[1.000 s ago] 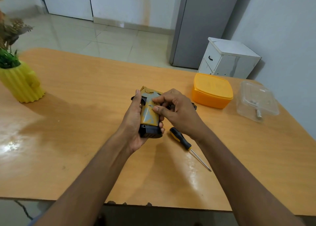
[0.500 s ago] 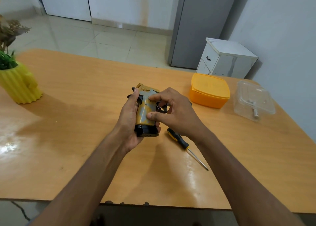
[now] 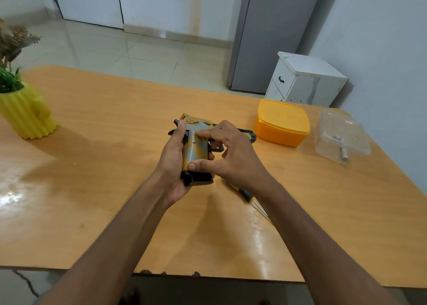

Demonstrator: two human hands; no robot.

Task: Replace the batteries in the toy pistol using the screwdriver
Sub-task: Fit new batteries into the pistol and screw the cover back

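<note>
toy pistol (image 3: 195, 146) gripped by left hand (image 3: 172, 163) | right hand (image 3: 233, 154) pinches grip | screwdriver (image 3: 248, 196) on table (image 3: 104, 120) | writing unreadable

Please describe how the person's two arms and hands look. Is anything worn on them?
Both forearms are bare up to the frame edge; no sleeves show. The left hand and right hand wear no gloves. No rings, watch or bracelet are visible.

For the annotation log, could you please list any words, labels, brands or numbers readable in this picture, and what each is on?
None can be read.
Toy pistol: painted patches and a small dark mark, no legible text.
Orange lidded box: faint embossing on the lid, too blurred to read.
Screwdriver: no visible lettering.
</note>
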